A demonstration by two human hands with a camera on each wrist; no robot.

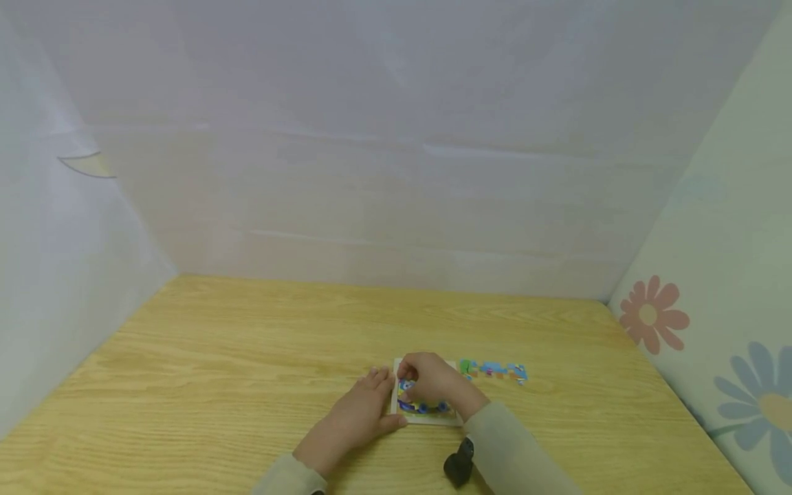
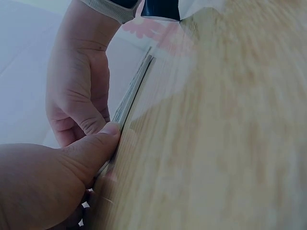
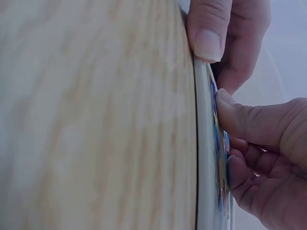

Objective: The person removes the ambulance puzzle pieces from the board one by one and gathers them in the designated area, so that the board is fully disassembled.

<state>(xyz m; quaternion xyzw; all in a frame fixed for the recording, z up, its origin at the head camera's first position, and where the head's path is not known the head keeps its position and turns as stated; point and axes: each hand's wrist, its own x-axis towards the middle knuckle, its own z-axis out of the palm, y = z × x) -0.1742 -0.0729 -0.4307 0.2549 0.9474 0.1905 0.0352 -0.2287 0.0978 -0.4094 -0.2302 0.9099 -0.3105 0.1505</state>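
Observation:
A small jigsaw puzzle board (image 1: 427, 421) with a pale frame and a colourful picture lies flat on the table. My left hand (image 1: 359, 412) rests at its left side, fingers stretched along the left edge. The left thumb (image 2: 98, 143) presses the board's near edge. My right hand (image 1: 433, 381) bends over the board from the right and covers much of the picture. Its thumb and curled fingers pinch a puzzle piece (image 1: 405, 386) with yellow and blue on it, down at the picture's left part. In the right wrist view the right thumb (image 3: 230, 112) touches the coloured surface.
Several loose puzzle pieces (image 1: 495, 370) in blue, green and orange lie right of the board. A black device (image 1: 459, 467) sits by the right sleeve. The wooden table (image 1: 216, 371) meets pale walls behind and at both sides; flowers (image 1: 650, 315) decorate the right one.

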